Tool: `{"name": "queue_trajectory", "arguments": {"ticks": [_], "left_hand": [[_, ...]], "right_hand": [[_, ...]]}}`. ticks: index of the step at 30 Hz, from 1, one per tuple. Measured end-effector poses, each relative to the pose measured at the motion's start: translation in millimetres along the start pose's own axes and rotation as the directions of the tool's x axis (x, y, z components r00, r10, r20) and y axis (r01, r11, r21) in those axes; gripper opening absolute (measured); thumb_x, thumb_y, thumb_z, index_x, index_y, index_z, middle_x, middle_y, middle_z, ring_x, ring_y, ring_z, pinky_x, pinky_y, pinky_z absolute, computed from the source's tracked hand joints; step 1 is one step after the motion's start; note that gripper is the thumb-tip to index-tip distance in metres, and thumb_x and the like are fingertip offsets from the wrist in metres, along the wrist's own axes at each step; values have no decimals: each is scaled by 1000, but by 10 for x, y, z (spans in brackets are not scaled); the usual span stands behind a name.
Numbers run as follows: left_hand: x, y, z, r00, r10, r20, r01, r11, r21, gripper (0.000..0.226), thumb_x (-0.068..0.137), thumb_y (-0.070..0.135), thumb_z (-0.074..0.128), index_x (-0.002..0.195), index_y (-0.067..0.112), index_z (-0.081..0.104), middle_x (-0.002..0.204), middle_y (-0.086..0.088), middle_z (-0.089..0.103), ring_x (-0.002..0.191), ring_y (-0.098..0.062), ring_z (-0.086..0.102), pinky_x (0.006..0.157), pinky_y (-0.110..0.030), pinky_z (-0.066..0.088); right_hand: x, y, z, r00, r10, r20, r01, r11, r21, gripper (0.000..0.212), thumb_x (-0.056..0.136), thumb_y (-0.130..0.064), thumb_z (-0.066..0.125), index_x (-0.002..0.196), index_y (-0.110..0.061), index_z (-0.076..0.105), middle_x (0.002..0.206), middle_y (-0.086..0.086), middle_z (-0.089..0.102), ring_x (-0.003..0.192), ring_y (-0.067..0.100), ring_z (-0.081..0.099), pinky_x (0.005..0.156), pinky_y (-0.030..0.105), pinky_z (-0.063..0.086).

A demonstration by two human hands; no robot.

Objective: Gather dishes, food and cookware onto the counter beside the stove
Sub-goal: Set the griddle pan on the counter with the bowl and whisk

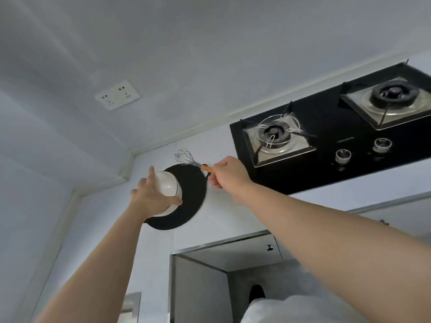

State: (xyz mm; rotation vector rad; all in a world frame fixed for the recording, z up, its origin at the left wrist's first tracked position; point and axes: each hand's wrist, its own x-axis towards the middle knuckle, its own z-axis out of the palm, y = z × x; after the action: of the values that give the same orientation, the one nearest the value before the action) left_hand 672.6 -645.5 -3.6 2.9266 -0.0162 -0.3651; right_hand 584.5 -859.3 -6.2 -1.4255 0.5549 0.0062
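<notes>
A white bowl (169,185) is over a round black mat (189,206) on the white counter (224,213), left of the stove. My left hand (151,197) grips the bowl from its near side, thumb on the rim. My right hand (227,172) holds the orange handle of a wire whisk (186,157), whose wire head points left above the mat's far edge. Whether the bowl touches the mat is hard to tell.
A black two-burner gas stove (331,136) with two knobs lies to the right. A wall socket (117,94) sits on the back wall. Below the counter an open steel-lined cabinet (210,276) shows. The wall corner closes in at the left.
</notes>
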Motion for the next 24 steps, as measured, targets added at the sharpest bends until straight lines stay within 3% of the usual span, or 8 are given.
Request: {"name": "queue_trajectory", "arguments": {"ticks": [5,9,12,15,19,24], "left_hand": [[590,-604,62,993,93,70,-96,994,46,138,52,57,84,154,40,-7,153,3,24,138,-37,23,108,-53,37],[908,-805,115,977,171,127,-182,979,88,135,51,60,81,152,43,-8,152,4,22,136,-35,23,101,-57,44],[1080,-892,187,966,202,162,-221,969,107,133,52,60,79,151,45,-7,153,5,20,136,-34,22,97,-58,47],[1227,-962,264,961,216,171,-237,965,111,134,54,59,80,153,41,-8,154,4,18,137,-34,22,104,-56,41],[1388,-1030,339,952,251,175,-274,954,120,135,56,58,83,154,38,-7,155,3,17,138,-34,23,106,-54,37],[1524,-1059,351,940,294,173,-318,939,133,136,56,58,83,154,38,-9,154,3,15,138,-34,22,106,-53,36]], "right_hand": [[481,368,931,991,123,-47,-128,984,-127,14,95,-11,54,105,-5,62,83,18,72,66,25,66,75,42,59],[819,611,1269,983,151,-109,-173,956,-239,15,92,-20,56,86,-7,59,93,18,73,91,40,70,84,53,58],[997,721,1389,973,167,-157,-207,936,-286,16,90,-16,53,80,-6,60,90,16,73,89,38,71,81,51,59],[1046,744,1477,973,154,-174,-203,929,-311,23,94,-17,53,92,3,65,91,20,72,87,36,70,81,50,59],[1162,873,1633,974,121,-189,-181,922,-341,10,94,-13,49,98,-10,58,92,9,68,89,26,68,82,47,58],[1223,951,1763,977,124,-175,-180,917,-356,6,97,-14,53,103,-13,54,100,8,67,93,24,67,86,42,58]]}}
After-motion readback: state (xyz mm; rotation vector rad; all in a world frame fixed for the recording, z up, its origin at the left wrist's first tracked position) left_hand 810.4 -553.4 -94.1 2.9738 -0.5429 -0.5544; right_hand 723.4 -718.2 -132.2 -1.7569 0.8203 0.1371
